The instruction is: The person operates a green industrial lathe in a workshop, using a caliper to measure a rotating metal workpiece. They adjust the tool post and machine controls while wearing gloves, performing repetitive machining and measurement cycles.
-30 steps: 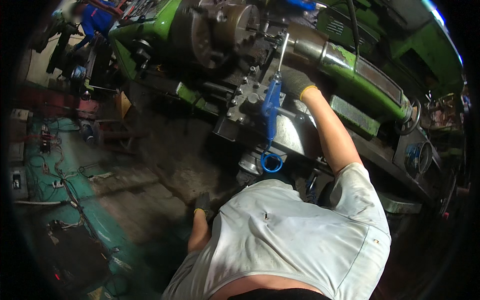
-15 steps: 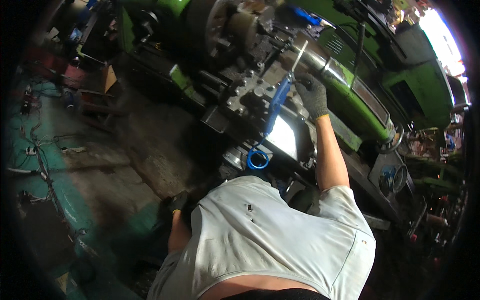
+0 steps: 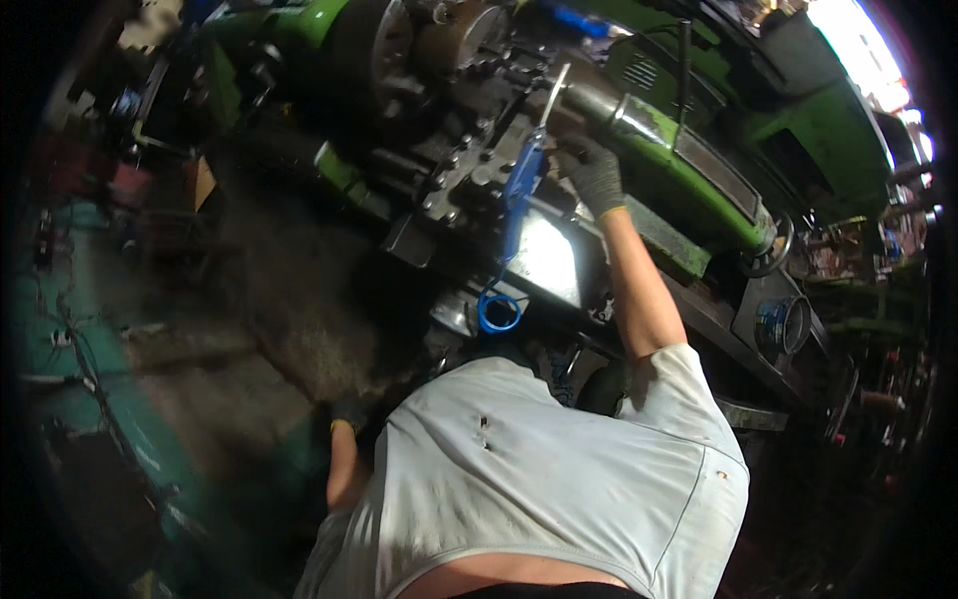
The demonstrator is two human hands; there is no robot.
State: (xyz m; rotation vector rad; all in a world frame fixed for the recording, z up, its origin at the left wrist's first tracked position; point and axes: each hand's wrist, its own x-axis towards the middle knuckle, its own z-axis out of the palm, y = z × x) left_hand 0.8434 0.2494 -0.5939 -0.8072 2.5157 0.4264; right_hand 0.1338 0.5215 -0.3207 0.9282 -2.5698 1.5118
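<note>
My right hand [image 3: 593, 176], in a grey knit glove with a yellow cuff, reaches over the carriage of a green lathe [image 3: 714, 185]. Its fingers curl down right beside the head of a blue air gun [image 3: 520, 190]; whatever they grip is hidden. The gun lies slantwise over the carriage, its thin pale nozzle [image 3: 555, 97] aimed at the far side. From its lower end a blue coiled hose [image 3: 500, 312] hangs close to my shirt. My left hand [image 3: 346, 407], gloved too, hangs low at my left side in shadow, fingers too dark to make out.
At the far left is the lathe's round chuck [image 3: 371, 50]. A bright pale plate [image 3: 545, 258] lies on the near part of the carriage. To the right are a handwheel [image 3: 773, 250] and a round metal tin [image 3: 783, 324]. Cables [image 3: 95, 384] trail over the green floor.
The whole view has shifted, so the lathe, gun and hands sit a little further left. My right hand stays beside the gun; the left still hangs low.
</note>
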